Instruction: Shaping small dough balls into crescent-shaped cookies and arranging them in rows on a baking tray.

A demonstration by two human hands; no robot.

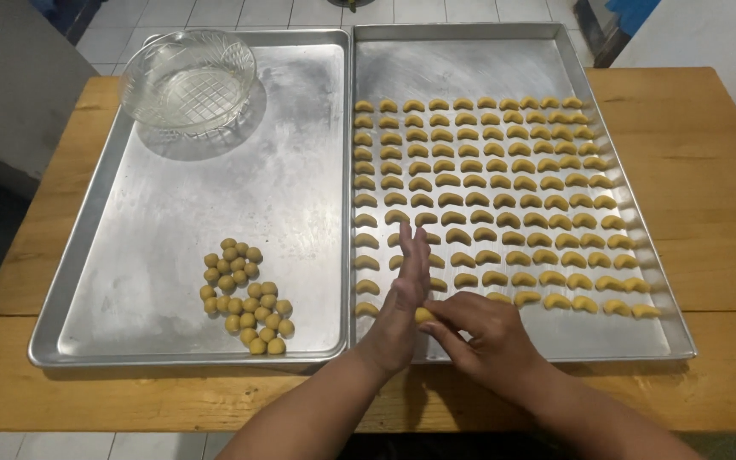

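My left hand (pixel 402 298) stands on edge with fingers straight, over the near left part of the right metal tray (pixel 470 68). My right hand (pixel 480 330) lies palm down beside it, fingertips pressing a small yellow dough piece (pixel 423 315) against the left palm. Rows of crescent-shaped dough pieces (pixel 504 183) fill most of that tray. A cluster of round dough balls (pixel 244 294) lies in the near part of the left metal tray (pixel 172 221).
An empty clear glass bowl (pixel 187 81) sits at the far left corner of the left tray. Both trays rest side by side on a wooden table (pixel 709 179). White floor tiles show beyond the table.
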